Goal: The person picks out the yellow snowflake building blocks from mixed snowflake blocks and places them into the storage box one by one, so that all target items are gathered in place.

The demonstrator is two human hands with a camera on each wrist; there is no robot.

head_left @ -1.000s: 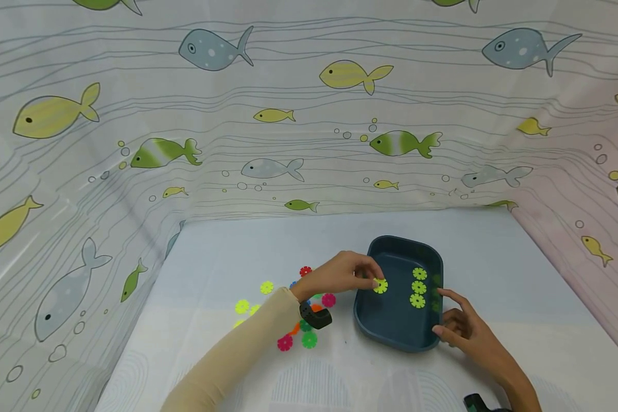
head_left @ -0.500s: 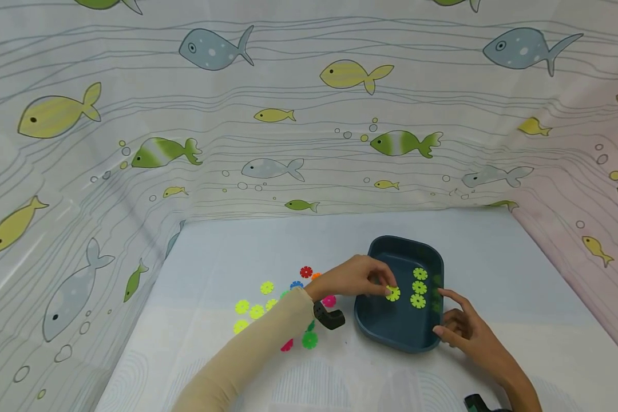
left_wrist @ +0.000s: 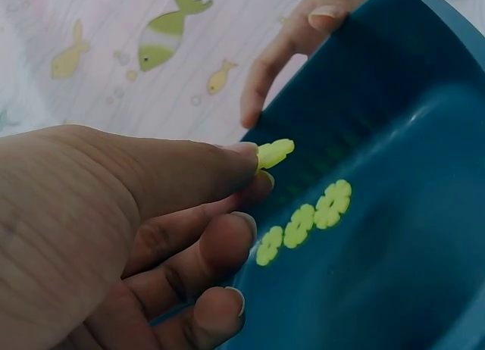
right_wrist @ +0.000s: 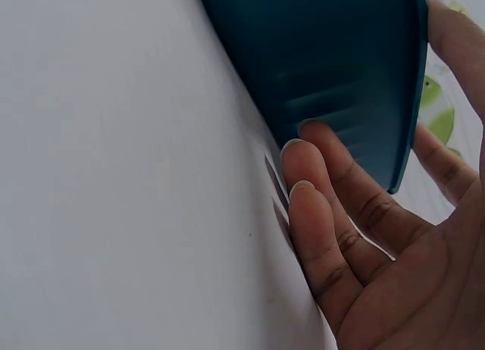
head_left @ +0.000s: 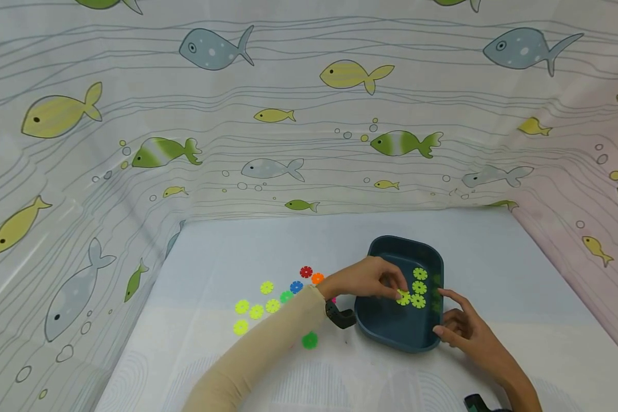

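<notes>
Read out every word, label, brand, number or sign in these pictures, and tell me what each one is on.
None can be read: no word, label, brand, number or sign.
Blue tray: no lettering on the sides in view.
Yellow flower pieces: no print I can make out.
Backdrop: drawn fish, no writing visible.
Black wrist devices: too small to tell if marked.

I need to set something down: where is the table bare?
Bare table lies behind the tray and right of the right hand, both reaching the fish-print cloth. Crowded: left of the tray, where colored discs lie beside the left sleeve.
</notes>
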